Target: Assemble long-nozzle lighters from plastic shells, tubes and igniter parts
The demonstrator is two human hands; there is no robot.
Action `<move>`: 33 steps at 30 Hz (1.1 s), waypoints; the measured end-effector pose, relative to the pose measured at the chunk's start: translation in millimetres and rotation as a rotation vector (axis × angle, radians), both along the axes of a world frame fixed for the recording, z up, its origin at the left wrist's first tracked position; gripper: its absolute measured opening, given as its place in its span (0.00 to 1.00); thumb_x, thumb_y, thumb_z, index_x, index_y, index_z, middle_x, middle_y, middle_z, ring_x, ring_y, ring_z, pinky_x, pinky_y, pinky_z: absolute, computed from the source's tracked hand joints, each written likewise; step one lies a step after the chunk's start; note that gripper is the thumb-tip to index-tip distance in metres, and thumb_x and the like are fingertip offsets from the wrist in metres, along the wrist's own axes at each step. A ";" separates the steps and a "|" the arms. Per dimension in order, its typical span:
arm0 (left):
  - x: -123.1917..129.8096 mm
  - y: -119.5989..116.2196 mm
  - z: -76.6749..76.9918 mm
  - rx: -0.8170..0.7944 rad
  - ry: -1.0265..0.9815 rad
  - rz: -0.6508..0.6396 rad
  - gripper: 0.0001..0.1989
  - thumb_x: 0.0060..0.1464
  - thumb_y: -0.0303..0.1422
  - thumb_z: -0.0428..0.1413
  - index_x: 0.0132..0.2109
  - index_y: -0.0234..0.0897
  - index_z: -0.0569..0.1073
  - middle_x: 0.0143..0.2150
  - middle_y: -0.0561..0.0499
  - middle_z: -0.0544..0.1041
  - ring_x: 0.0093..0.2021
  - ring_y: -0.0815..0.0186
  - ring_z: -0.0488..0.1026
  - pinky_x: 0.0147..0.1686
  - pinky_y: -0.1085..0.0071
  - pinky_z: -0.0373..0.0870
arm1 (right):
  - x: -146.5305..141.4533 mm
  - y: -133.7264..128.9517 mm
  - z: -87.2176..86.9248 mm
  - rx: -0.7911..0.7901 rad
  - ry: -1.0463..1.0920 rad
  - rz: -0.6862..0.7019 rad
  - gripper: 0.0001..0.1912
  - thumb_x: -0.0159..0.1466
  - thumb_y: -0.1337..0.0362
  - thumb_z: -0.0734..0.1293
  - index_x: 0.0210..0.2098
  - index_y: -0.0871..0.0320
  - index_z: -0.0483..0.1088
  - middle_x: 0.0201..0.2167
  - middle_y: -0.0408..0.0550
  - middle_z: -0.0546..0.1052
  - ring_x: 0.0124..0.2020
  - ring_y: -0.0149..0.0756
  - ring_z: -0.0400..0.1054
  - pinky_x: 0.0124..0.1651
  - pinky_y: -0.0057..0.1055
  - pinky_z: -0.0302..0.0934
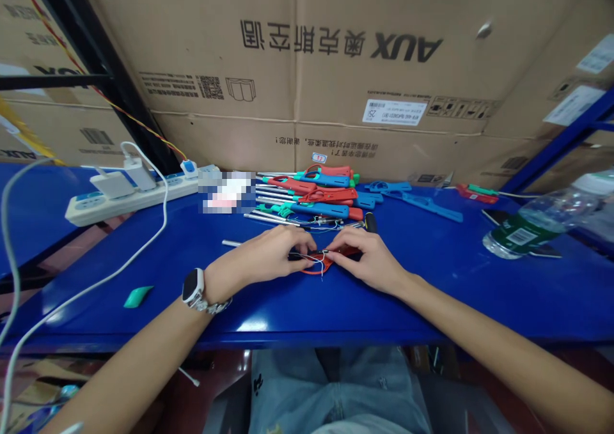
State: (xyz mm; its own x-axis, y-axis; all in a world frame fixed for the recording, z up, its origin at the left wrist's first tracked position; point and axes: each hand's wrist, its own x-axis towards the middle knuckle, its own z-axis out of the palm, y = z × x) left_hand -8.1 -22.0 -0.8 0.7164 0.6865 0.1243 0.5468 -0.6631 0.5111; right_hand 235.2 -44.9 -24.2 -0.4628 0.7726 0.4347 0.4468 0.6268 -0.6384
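Note:
Near the middle of the blue table [268, 316], my left hand [283, 252] is closed on the left part of a red lighter casing [322, 266] with thin white wires and a dark part at it. A metal tube [231, 243] sticks out to the left beyond that hand. My right hand [367, 258] pinches the wires and dark part at the casing's right side, its thumb and index finger together. The fingers hide much of the casing. Just behind my hands lie a screwdriver with a black handle [370, 222] and loose metal tubes [273, 218].
Several red and blue lighters [326, 195] lie behind my hands. Blue casing pieces [426, 205] and a plastic bottle [532, 226] are to the right. A power strip [139, 194], a white cable [119, 255] and a green piece [137, 296] are on the left. A cardboard box [201, 38] stands behind.

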 end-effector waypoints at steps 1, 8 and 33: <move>0.3 1.0 -0.4 -0.001 0.011 0.010 0.09 0.60 0.35 0.63 0.46 0.39 0.79 0.39 0.50 0.81 0.39 0.62 0.77 0.39 0.68 0.69 | -0.4 0.3 -0.1 -0.014 0.009 -0.002 0.04 0.67 0.64 0.70 0.36 0.55 0.76 0.33 0.46 0.78 0.35 0.36 0.73 0.38 0.35 0.68; 0.0 1.2 0.1 0.001 -0.001 0.057 0.08 0.63 0.38 0.61 0.44 0.38 0.78 0.37 0.51 0.80 0.35 0.64 0.75 0.35 0.69 0.66 | -0.1 -2.7 2.2 -0.061 0.043 0.012 0.09 0.67 0.69 0.66 0.47 0.57 0.72 0.36 0.46 0.76 0.34 0.35 0.72 0.39 0.35 0.70; 9.6 2.5 -10.2 0.076 -0.243 0.144 0.12 0.65 0.37 0.59 0.34 0.36 0.74 0.31 0.52 0.72 0.29 0.68 0.68 0.30 0.70 0.64 | 6.6 12.0 6.9 -0.011 -0.232 -0.037 0.09 0.69 0.60 0.70 0.47 0.55 0.79 0.44 0.52 0.78 0.46 0.43 0.72 0.52 0.44 0.64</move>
